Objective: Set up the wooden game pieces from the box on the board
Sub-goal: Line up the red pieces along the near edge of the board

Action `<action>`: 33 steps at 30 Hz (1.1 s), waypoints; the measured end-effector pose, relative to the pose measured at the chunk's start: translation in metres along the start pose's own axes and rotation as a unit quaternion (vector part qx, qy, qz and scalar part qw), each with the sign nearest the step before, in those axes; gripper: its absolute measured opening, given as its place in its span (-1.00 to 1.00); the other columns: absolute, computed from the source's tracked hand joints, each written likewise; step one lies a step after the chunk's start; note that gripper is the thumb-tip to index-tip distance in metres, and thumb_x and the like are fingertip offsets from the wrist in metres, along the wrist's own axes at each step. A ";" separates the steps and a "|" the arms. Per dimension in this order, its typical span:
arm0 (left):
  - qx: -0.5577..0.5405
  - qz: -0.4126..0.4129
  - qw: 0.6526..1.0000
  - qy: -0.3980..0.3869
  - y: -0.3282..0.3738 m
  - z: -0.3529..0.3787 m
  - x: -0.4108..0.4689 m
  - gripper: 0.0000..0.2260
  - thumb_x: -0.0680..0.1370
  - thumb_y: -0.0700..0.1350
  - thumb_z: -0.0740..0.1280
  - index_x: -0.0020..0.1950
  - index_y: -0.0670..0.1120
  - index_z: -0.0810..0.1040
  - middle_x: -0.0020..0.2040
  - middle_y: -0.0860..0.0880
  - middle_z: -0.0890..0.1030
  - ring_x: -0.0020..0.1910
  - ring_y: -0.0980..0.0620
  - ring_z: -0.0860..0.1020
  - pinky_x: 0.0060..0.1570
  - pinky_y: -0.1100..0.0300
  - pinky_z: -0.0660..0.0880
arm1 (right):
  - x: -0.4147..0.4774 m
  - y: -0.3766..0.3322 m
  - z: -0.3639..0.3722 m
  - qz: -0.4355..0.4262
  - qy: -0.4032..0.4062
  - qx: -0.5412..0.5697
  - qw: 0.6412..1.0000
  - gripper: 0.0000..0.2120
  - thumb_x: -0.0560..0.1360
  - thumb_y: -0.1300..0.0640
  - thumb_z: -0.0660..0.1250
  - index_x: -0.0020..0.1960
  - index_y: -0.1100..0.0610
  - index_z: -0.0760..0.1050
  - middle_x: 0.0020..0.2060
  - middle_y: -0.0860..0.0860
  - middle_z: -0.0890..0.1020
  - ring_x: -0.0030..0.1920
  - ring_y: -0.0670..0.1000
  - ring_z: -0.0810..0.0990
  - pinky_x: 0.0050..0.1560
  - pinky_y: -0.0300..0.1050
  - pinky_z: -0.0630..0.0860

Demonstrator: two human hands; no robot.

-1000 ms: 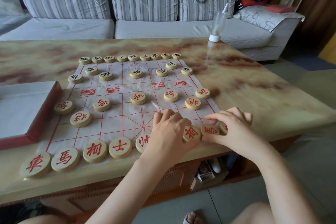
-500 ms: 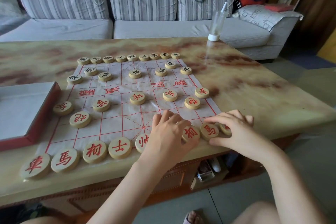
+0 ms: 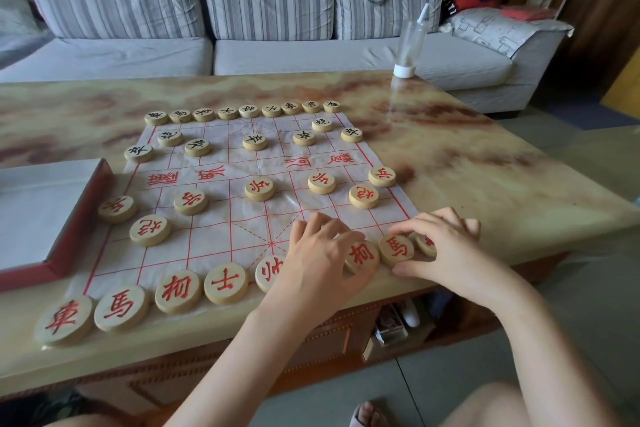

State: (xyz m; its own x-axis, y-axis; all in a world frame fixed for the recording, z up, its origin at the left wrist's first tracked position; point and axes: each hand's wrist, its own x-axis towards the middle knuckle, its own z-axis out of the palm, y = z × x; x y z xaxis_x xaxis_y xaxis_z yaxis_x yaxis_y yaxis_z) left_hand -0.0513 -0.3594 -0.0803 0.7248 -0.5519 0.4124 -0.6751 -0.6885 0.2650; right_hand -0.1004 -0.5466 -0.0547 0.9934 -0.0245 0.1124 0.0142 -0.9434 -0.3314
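Note:
A white paper board (image 3: 239, 218) with a red grid lies on the marbled table (image 3: 485, 166). Round wooden pieces stand on it: black-marked ones (image 3: 254, 141) on the far side, red-marked ones (image 3: 259, 189) on the near side. The near row runs from the leftmost red piece (image 3: 64, 319) to the right corner. My left hand (image 3: 322, 260) lies palm down over that row, thumb touching a red piece (image 3: 362, 256); what is under the palm is hidden. My right hand (image 3: 446, 250) pinches the red horse piece (image 3: 396, 250) between thumb and forefinger, partly covering the corner piece (image 3: 426, 243).
A red-rimmed box (image 3: 79, 218) with a grey inside sits at the board's left edge. A clear bottle (image 3: 410, 42) stands on its white cap at the table's far right. A striped grey sofa (image 3: 270, 0) runs behind. The table's near edge is just under the near row.
My right hand has nudged the red horse piece slightly left, closer to its neighbour. My left hand has stayed over the near row.

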 end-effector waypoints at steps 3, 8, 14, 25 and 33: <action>0.007 0.002 1.000 0.006 0.000 0.002 -0.001 -0.58 0.41 0.23 0.14 0.05 0.03 0.61 -0.09 0.08 0.63 0.02 -0.03 0.50 -0.05 0.14 0.27 | 0.001 0.001 0.001 0.000 0.000 0.007 1.000 -0.58 0.34 -0.14 0.42 0.17 -0.24 0.41 0.03 -0.28 0.46 0.11 -0.21 0.17 -0.07 -0.14 0.04; 0.010 0.007 1.000 0.013 0.000 0.003 -0.002 -0.59 0.41 0.22 0.15 0.04 0.03 0.62 -0.09 0.08 0.63 -0.01 -0.03 0.52 -0.08 0.14 0.29 | 0.002 0.001 0.001 0.002 0.001 0.005 1.000 -0.58 0.34 -0.15 0.42 0.16 -0.25 0.40 0.05 -0.28 0.46 0.17 -0.18 0.20 -0.07 -0.14 0.03; 0.021 0.013 1.000 0.006 0.000 0.002 -0.004 -0.50 0.39 0.27 0.13 0.14 0.02 0.57 0.02 0.07 0.61 0.05 -0.03 0.52 -0.04 0.11 0.39 | -0.005 0.009 -0.012 0.016 0.041 0.064 0.997 -0.47 0.33 -0.13 0.44 0.25 -0.26 0.36 0.07 -0.38 0.38 0.12 -0.23 0.17 0.01 -0.24 0.04; -0.025 0.123 0.991 -0.036 0.018 0.005 -0.005 -0.67 0.48 0.02 0.24 0.23 0.02 0.49 0.23 0.06 0.54 0.20 0.06 0.50 0.18 0.24 0.32 | -0.017 0.045 -0.017 0.090 -0.013 0.154 0.984 -0.59 0.47 0.11 0.37 0.22 -0.27 0.44 0.16 -0.15 0.47 0.13 -0.13 0.39 0.16 -0.17 0.29; -0.021 0.129 0.990 -0.055 0.016 0.009 -0.006 -0.66 0.49 0.01 0.17 0.24 0.04 0.47 0.20 0.06 0.52 0.17 0.03 0.50 0.14 0.15 0.47 | -0.006 0.045 -0.005 0.120 0.031 0.123 0.985 -0.54 0.26 -0.15 0.49 0.12 -0.13 0.49 -0.04 -0.14 0.47 0.00 -0.09 0.42 0.02 -0.17 0.32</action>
State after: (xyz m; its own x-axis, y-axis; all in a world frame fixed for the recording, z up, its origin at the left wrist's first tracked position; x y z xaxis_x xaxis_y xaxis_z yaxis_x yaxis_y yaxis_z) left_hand -0.0653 -0.3710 -0.0865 0.5360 -0.7564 0.3751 -0.8435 -0.4985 0.2001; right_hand -0.1067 -0.5907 -0.0661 0.9628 -0.2640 0.0569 -0.1854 -0.7994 -0.5714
